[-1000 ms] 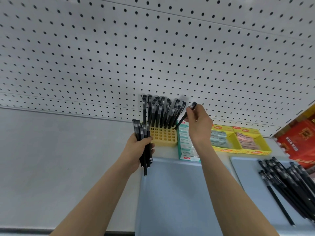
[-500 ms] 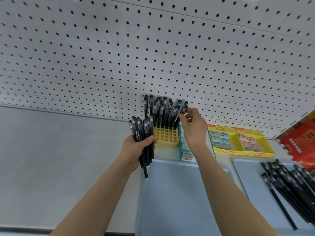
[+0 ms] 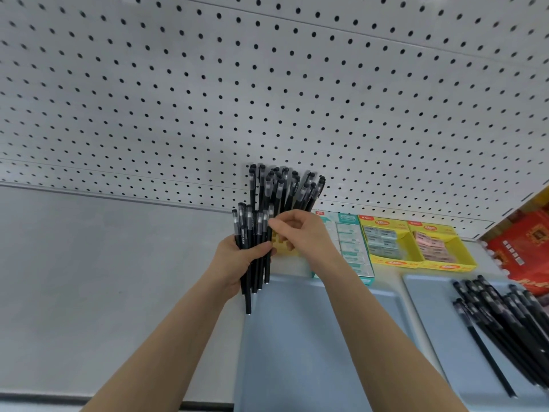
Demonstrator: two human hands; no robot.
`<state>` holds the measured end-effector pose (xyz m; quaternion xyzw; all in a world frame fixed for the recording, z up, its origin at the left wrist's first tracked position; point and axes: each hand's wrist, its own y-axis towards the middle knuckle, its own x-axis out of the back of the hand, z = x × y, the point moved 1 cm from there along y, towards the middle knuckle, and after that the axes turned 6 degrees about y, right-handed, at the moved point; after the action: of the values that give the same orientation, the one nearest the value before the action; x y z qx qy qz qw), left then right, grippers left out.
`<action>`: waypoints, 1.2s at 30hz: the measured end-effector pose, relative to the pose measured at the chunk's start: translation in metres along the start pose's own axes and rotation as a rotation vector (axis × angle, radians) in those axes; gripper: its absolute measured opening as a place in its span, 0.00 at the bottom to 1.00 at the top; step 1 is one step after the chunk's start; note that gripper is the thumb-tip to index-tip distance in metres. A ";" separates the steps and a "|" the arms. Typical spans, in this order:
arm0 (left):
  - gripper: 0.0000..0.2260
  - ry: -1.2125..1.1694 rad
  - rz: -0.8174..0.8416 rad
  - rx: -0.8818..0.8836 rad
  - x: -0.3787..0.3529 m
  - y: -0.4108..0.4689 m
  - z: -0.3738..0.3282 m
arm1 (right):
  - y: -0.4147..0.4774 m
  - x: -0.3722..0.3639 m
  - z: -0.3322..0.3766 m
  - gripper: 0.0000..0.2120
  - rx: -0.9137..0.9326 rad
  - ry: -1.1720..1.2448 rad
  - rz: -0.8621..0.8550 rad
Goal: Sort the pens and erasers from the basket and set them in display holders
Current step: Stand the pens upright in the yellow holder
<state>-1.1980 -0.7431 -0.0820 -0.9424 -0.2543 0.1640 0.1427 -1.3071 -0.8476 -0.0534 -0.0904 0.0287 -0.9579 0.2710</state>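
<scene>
light, slick pens bunched in one grip; the other grip's hold left unclear

a bundle of slim black plastic pens (image 3: 252,242) is held upright in the left grip (image 3: 233,263), its fingers curled round the barrels about mid-length, just left of the yellow gridded plastic pen holder (image 3: 281,251). the right grip (image 3: 301,234) is set against the bundle's rightmost cap with thumb and forefinger nearly together; whether a pen is actually pinched cannot be told. more capped black pens (image 3: 283,188) are stood in the holder, in front of the white perforated pegboard wall (image 3: 267,84)

each pen is judged light, stiff and smooth, so a slip from the bundle seems likelier than breakage. a single pen is best taken near its cap, between thumb and forefinger, and drawn upward clear of its neighbours

the holder is largely hidden behind both grips, so its free slots cannot be counted. the loose black pens (image 3: 505,319) on the pale blue flat tray (image 3: 430,322) at right are cut off by the frame edge. the print on the teal cardboard eraser box (image 3: 353,251) and the yellow cardboard eraser boxes (image 3: 395,260) is too small to be read, and no basket can be made out
</scene>
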 end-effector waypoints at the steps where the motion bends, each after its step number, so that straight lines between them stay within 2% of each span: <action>1: 0.09 0.003 0.003 -0.002 0.001 0.000 0.000 | 0.000 -0.001 0.000 0.08 -0.014 -0.010 0.010; 6: 0.10 0.043 -0.011 -0.005 0.012 -0.001 0.000 | 0.001 -0.009 0.005 0.08 -0.043 -0.008 0.069; 8: 0.10 -0.006 -0.060 -0.008 0.019 0.000 -0.002 | 0.004 -0.009 0.012 0.07 0.055 -0.034 -0.027; 11: 0.07 -0.170 -0.116 0.020 0.029 0.001 -0.005 | 0.010 -0.010 0.023 0.05 0.310 -0.131 -0.268; 14: 0.08 -0.224 -0.131 0.041 0.038 0.001 -0.009 | 0.014 -0.018 0.025 0.06 0.437 -0.188 -0.287; 19: 0.10 -0.172 -0.121 0.022 0.044 0.002 -0.011 | 0.024 -0.033 0.017 0.08 0.459 -0.327 -0.266; 28: 0.07 -0.110 -0.094 -0.013 0.046 0.004 -0.010 | 0.026 -0.046 0.011 0.09 0.463 -0.476 -0.273; 34: 0.05 -0.094 -0.069 -0.046 0.040 0.003 -0.010 | 0.014 -0.041 -0.001 0.12 0.356 -0.474 -0.259; 36: 0.06 -0.079 -0.054 -0.058 0.038 0.002 -0.009 | 0.007 -0.041 0.001 0.13 0.278 -0.409 -0.156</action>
<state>-1.1626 -0.7267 -0.0840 -0.9317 -0.2898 0.1896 0.1098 -1.2689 -0.8319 -0.0598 -0.2460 -0.1657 -0.9324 0.2064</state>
